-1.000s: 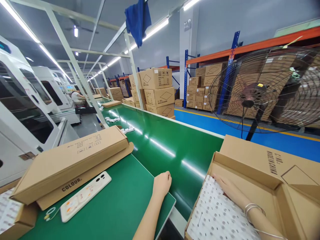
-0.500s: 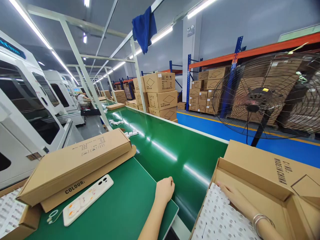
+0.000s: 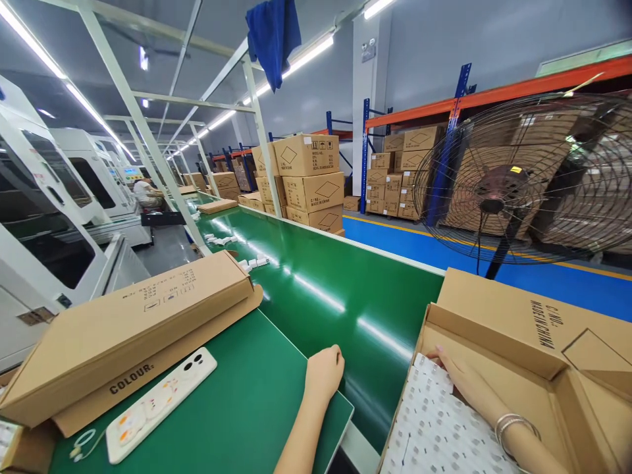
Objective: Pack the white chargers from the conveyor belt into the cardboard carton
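My left hand (image 3: 324, 372) is curled into a fist near the right corner of the green tabletop (image 3: 247, 395). Nothing shows in it. On the right, my right hand (image 3: 461, 375) reaches into an open cardboard box (image 3: 494, 349), a bangle on its wrist. Its bent fingers touch the far end of a layer of small white pieces (image 3: 419, 415) packed in rows. What lies between the fingertips is too hidden to make out. A phone in a pale patterned case (image 3: 162, 405) lies on the tabletop, left of my left hand.
A closed cardboard box (image 3: 148, 322) lies behind the phone. The green conveyor belt (image 3: 316, 276) runs away from me, with small white pieces (image 3: 254, 263) on it. A large fan (image 3: 494, 191) stands beyond the right box. Stacked cartons (image 3: 311, 191) line the belt's far side.
The view has shifted slightly, so most things sit further left. My right hand's fingers have bent more at the end of the white pieces. My left fist stays put.
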Tool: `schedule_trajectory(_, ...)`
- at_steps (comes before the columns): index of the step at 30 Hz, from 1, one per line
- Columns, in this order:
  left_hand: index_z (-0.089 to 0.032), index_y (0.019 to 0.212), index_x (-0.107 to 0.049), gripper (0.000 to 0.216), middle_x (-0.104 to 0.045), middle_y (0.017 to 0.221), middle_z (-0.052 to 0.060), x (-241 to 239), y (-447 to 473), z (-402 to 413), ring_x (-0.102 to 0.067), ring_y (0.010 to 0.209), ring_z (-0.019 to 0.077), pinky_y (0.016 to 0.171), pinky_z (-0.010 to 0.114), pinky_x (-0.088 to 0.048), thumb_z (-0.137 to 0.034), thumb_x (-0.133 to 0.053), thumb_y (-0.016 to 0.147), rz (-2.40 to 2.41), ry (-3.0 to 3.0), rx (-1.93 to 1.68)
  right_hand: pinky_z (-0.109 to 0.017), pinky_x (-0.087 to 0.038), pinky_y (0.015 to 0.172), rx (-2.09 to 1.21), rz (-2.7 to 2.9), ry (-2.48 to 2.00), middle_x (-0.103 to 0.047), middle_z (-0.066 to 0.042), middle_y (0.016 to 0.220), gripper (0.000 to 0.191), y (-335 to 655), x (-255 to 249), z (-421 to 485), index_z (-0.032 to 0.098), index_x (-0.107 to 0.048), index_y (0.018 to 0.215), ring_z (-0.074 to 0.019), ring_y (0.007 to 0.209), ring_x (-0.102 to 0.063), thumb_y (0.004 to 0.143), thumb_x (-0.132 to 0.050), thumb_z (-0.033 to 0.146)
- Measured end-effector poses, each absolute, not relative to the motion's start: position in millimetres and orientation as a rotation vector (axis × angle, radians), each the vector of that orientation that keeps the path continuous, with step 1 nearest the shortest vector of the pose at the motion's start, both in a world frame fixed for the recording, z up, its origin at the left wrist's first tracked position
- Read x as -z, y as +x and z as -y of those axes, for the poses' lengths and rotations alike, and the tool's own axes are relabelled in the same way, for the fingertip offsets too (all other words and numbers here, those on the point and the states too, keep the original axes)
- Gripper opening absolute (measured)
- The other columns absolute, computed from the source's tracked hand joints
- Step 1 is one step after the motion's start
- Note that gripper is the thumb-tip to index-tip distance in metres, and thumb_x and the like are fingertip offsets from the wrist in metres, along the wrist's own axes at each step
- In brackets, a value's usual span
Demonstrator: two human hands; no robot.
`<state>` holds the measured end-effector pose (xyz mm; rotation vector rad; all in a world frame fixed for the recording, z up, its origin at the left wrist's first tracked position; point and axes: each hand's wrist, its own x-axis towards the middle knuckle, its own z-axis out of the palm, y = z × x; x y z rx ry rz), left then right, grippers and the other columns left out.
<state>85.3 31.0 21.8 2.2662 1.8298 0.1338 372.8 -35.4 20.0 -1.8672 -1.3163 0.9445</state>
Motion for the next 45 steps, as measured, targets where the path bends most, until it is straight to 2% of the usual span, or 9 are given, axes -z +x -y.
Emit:
schedule_trajectory(7,-0.025,0.089,-0.056,0.027,-0.065,0.086,-0.002,-20.4,83.4,-31.9,-0.060,0.080,0.0132,0.064,0.023,-0.034,-0.026,-0.029,0.090,-1.773,2.288,-0.142,-0.038,-0.044,0.087,-1.034,1.393,-1.813,-0.068,-0.006,0.101,0.061,358.5,-39.1,38.6,0.019,-0.067,0.080,-0.0305,0.098,-0.057,0.079,-0.028,0.066)
schedule_trajectory(11,-0.025,0.087,-0.056,0.027,-0.065,0.084,-0.002,-18.7,82.5,-33.1,-0.060,0.078,0.0135,0.063,0.023,-0.034,-0.026,-0.029,0.090,-1.743,2.308,-0.136,-0.036,-0.041,0.093,-1.059,1.429,-1.725,-0.066,-0.006,0.108,0.059,356.3,-44.1,39.1,0.018,-0.068,0.090,-0.0290,0.105,-0.055,0.079,-0.032,0.063)
schedule_trajectory(17,-0.025,0.087,-0.056,0.026,-0.066,0.083,-0.002,-16.4,82.6,-34.9,-0.060,0.077,0.0141,0.062,0.023,-0.034,-0.026,-0.030,0.089,-1.731,2.325,-0.136,-0.037,-0.029,0.104,-1.054,1.427,-1.749,-0.058,-0.004,0.121,0.059,364.0,-26.2,32.4,0.018,-0.063,0.107,-0.0262,0.117,-0.047,0.082,-0.032,0.060)
schedule_trajectory(21,-0.025,0.088,-0.056,0.026,-0.065,0.083,-0.002,-16.1,82.6,-34.6,-0.060,0.077,0.0138,0.061,0.023,-0.034,-0.026,-0.030,0.089,-1.729,2.333,-0.133,-0.035,-0.023,0.108,-1.004,1.395,-1.800,-0.050,-0.005,0.130,0.061,369.3,-14.2,29.9,0.016,-0.059,0.114,-0.0255,0.124,-0.039,0.080,-0.034,0.061)
schedule_trajectory(23,-0.025,0.087,-0.056,0.026,-0.065,0.083,-0.002,-16.0,82.6,-34.4,-0.060,0.076,0.0140,0.061,0.023,-0.035,-0.026,-0.030,0.089,-1.728,2.339,-0.133,-0.036,-0.024,0.108,-1.012,1.420,-1.802,-0.049,-0.006,0.131,0.062,371.2,-12.0,30.2,0.017,-0.058,0.114,-0.0259,0.124,-0.038,0.081,-0.031,0.062)
schedule_trajectory(28,-0.024,0.086,-0.055,0.026,-0.065,0.082,-0.001,-15.7,82.6,-33.5,-0.060,0.075,0.0138,0.060,0.023,-0.034,-0.026,-0.030,0.089,-1.731,2.350,-0.130,-0.035,-0.034,0.102,-1.013,1.512,-1.784,-0.056,-0.006,0.123,0.056,371.8,-17.4,33.4,0.020,-0.060,0.102,-0.0269,0.118,-0.044,0.082,-0.027,0.062)
schedule_trajectory(31,-0.024,0.087,-0.055,0.026,-0.065,0.083,-0.002,-15.2,82.5,-33.0,-0.060,0.076,0.0138,0.061,0.023,-0.034,-0.026,-0.029,0.089,-1.731,2.359,-0.134,-0.035,-0.042,0.091,-0.992,1.630,-1.736,-0.065,-0.005,0.101,0.049,371.2,-19.7,34.3,0.022,-0.058,0.088,-0.0258,0.102,-0.055,0.084,-0.026,0.059)
schedule_trajectory(34,-0.025,0.087,-0.056,0.027,-0.065,0.084,-0.002,-14.9,82.7,-32.7,-0.060,0.077,0.0139,0.062,0.023,-0.035,-0.026,-0.029,0.089,-1.733,2.362,-0.128,-0.034,-0.045,0.081,-0.958,1.734,-1.696,-0.063,-0.003,0.085,0.043,372.1,-16.1,33.6,0.022,-0.055,0.082,-0.0235,0.087,-0.058,0.085,-0.029,0.056)
schedule_trajectory(45,-0.024,0.087,-0.056,0.028,-0.065,0.083,-0.002,-14.7,82.8,-32.4,-0.060,0.077,0.0135,0.062,0.023,-0.035,-0.026,-0.028,0.090,-1.731,2.359,-0.122,-0.031,-0.044,0.082,-0.919,1.770,-1.678,-0.062,-0.002,0.088,0.034,372.7,-5.2,31.8,0.023,-0.052,0.086,-0.0224,0.089,-0.057,0.082,-0.037,0.054)
